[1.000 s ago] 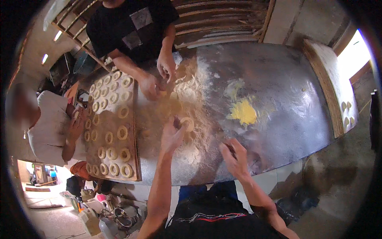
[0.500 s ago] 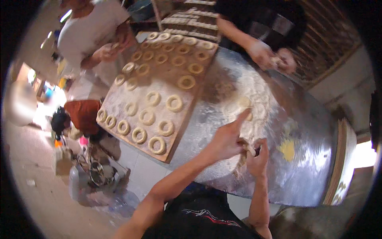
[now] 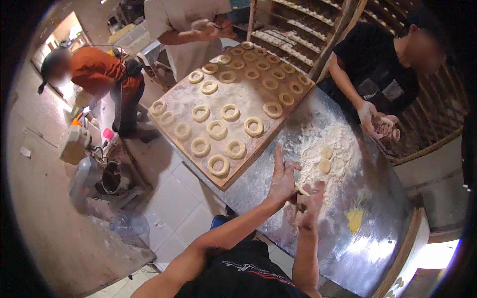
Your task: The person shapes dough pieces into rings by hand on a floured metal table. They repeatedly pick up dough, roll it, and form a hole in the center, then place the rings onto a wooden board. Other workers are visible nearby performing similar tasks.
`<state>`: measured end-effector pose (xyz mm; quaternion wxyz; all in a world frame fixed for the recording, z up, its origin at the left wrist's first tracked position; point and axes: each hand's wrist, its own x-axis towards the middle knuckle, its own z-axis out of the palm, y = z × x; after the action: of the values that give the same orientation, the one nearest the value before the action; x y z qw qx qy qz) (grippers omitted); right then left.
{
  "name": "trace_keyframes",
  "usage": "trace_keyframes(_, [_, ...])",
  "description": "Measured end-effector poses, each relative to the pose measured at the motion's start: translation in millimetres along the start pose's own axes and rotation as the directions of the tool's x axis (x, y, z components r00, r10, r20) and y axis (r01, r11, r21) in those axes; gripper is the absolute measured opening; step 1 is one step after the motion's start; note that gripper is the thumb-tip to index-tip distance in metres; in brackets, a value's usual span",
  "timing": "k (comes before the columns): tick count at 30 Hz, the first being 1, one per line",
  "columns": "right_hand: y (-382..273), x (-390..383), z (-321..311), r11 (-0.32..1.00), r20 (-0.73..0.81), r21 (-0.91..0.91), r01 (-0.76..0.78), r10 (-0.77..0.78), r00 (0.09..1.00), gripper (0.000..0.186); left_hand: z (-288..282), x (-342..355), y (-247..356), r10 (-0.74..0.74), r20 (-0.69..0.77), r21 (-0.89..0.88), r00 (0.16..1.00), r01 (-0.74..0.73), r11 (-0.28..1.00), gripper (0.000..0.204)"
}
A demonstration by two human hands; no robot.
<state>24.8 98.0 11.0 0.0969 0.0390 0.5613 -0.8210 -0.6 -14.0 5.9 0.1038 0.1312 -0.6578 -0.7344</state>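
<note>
Just above the near side of the metal table, a pale ring of dough [image 3: 301, 189] is held between my two hands. My left hand [image 3: 283, 181] grips its left side, index finger stretched out and the other fingers bent. My right hand [image 3: 310, 204] is curled round the other side, so part of the dough is hidden. Beyond them, two flat rounds of dough, one farther [image 3: 325, 152] and one nearer [image 3: 324, 166], lie on spread white flour [image 3: 343, 155]. To the left, a floured wooden board [image 3: 171, 130] carries several dough rings [image 3: 218, 165].
The metal table [image 3: 248, 203] has a yellow smear [image 3: 354, 219] at right. Across it, a co-worker's hands [image 3: 377, 121] handle dough; another person's hands [image 3: 211, 29] are behind the board. A person in orange [image 3: 97, 67] bends at far left. Racks [image 3: 293, 37] stand behind.
The view has swung, so the board and the co-workers sit farther right. My left hand's fingers now point more upward, and the dough stays between my hands.
</note>
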Motion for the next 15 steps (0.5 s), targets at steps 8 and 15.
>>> trace_keyframes(8, [11, -9, 37, 0.975, 0.327, 0.132, -0.178, 0.127, 0.937, 0.049, -53, -30, -10, 0.201, -0.248, 0.165, 0.948, -0.163, 0.973, 0.051])
trace_keyframes(15, [33, 31, 104, 0.964, 0.653, 0.121, -0.236, 0.102, 0.750, 0.036, -131, -1, 19, 0.610, -0.220, 0.448, 0.761, -0.477, 0.756, 0.034])
